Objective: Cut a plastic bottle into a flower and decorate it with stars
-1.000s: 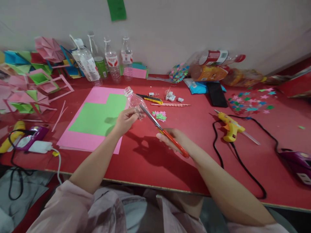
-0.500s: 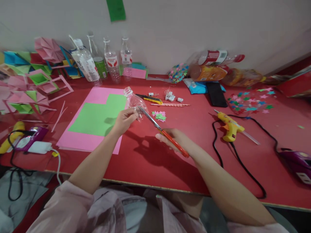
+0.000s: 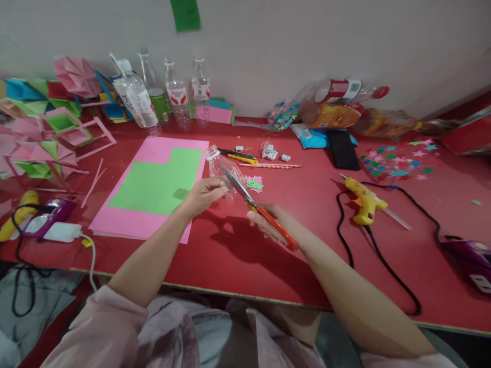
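My left hand [image 3: 207, 196] pinches the cut edge of a clear plastic bottle top [image 3: 217, 164], whose open neck points up and away to the left. In my right hand [image 3: 274, 222] is a pair of scissors [image 3: 264, 214] with red-orange handles. Their metal blades lie against the bottle piece, close to my left fingertips; whether they are cutting into it I cannot tell. Just beyond the bottle's right side lies a small heap of pink and green paper stars [image 3: 253, 183]. A yellow-and-black utility knife [image 3: 240, 156] rests behind the bottle.
Pink and green paper sheets [image 3: 153, 189] lie at left. Upright bottles [image 3: 178, 99] stand by the wall. A yellow glue gun [image 3: 364, 202] with a black cord, a phone [image 3: 342, 150] and a star-covered clear piece [image 3: 399, 158] are at right. Folded-paper crafts [image 3: 46, 138] fill the far left.
The bottle top has shifted slightly right and turned in my left hand, which moved right with it. My right hand with the scissors has hardly moved.
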The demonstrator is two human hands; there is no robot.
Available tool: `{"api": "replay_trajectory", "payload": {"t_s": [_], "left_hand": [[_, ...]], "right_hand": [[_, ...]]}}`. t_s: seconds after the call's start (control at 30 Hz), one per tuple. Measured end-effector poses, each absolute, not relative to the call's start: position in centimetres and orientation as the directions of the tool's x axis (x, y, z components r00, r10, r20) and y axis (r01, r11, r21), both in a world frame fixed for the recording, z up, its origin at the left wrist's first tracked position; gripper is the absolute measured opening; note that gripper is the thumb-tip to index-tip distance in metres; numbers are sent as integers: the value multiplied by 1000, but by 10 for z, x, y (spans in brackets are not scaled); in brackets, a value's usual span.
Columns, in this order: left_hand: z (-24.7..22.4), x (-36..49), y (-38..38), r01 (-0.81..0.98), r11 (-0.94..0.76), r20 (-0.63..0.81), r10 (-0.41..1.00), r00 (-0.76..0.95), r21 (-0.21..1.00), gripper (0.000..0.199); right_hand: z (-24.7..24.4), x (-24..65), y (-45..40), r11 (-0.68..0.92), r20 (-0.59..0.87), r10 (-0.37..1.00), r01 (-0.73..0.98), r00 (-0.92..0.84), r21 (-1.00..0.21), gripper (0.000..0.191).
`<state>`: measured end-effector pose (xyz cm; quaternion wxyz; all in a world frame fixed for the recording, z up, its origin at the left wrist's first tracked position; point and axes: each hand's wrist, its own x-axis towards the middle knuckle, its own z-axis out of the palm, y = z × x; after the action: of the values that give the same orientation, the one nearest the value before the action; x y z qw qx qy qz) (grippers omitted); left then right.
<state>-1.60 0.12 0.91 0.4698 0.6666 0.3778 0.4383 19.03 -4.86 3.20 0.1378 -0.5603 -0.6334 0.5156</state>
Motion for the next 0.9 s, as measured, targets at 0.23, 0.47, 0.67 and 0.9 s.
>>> {"api": "replay_trajectory", "payload": {"t_s": [0.23, 0.47, 0.67, 0.9], "left_hand": [[11, -15, 0, 60, -239, 201, 910, 363, 969, 20], [8, -15, 0, 60, -252, 215, 908, 359, 966, 21], [11, -14, 0, 71, -251, 211, 912, 352, 965, 20], [8, -16, 1, 91, -331, 268, 873, 409, 939, 23]], "right_hand": [[26, 184, -51, -222, -433, 856, 555, -283, -802, 55], [26, 179, -54, -267, -463, 847, 543, -261, -796, 55], [33, 178, -57, -278, -467, 850, 545, -244, -791, 54], [32, 178, -57, -267, -456, 847, 520, -275, -811, 55]]}}
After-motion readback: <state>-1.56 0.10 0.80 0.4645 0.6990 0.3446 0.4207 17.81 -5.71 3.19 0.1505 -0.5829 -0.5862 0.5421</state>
